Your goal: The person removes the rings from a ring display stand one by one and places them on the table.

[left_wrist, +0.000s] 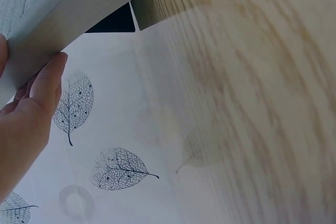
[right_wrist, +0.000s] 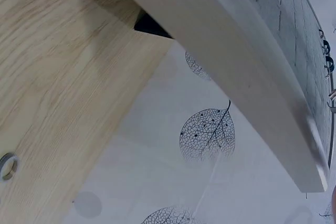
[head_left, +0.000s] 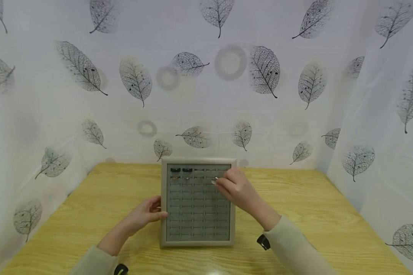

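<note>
A framed ring display board (head_left: 198,206) with a grey slotted pad stands propped up on the table. Two dark rings (head_left: 187,170) sit in its top row, and thinner rings (head_left: 175,178) in the row below. My right hand (head_left: 237,189) pinches a small shiny ring (head_left: 214,181) against the second row, toward the right side. My left hand (head_left: 145,214) holds the frame's left edge, thumb at the front. In the left wrist view, the fingers (left_wrist: 46,80) lie along the outer side and back of the frame (left_wrist: 73,17). The right hand barely shows in the right wrist view.
A loose silver ring (right_wrist: 8,166) lies on the wooden table (head_left: 278,191), seen in the right wrist view. A black support (right_wrist: 151,26) shows behind the frame. A white leaf-print curtain (head_left: 192,107) surrounds the table at the back and sides.
</note>
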Available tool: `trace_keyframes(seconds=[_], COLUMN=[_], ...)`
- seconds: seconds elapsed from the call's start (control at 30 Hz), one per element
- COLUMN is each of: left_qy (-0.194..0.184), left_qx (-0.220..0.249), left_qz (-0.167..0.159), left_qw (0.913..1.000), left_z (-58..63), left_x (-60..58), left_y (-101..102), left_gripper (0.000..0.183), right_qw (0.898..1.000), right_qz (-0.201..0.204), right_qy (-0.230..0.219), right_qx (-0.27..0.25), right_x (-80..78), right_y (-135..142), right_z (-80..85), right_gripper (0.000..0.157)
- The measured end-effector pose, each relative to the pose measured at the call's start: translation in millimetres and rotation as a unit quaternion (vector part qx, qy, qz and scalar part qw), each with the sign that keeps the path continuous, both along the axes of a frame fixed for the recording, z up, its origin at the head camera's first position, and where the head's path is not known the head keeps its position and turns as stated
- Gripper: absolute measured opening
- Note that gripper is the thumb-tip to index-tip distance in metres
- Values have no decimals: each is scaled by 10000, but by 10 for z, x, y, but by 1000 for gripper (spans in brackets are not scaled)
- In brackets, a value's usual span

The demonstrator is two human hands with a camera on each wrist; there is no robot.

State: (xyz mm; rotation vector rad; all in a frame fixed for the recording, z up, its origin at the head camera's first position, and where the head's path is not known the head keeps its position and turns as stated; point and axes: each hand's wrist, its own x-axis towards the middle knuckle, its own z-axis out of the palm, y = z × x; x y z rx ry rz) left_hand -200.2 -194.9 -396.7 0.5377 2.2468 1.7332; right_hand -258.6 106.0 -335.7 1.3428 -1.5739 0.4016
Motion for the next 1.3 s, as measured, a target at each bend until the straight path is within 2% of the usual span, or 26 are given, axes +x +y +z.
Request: trace_keyframes(seconds=[0.4,0.9,1.3], left_qy=[-85,-221,-153], left_qx=[12,16,12], left_qz=[-3,63,47], left_qw=[10000,9997,9999], left_z=[19,38,25], left_x=[10,13,10], left_y=[6,9,7], left_gripper=[69,69,67], right_qw=[9999,9987,9967], right_qz=[-103,-483,-652], right_qy=[132,103,-135], right_qx=[30,150,459], right_x=[97,138,159], right_y=[316,720,871], right_z=[-113,-299,-459], right_gripper=[23,30,33])
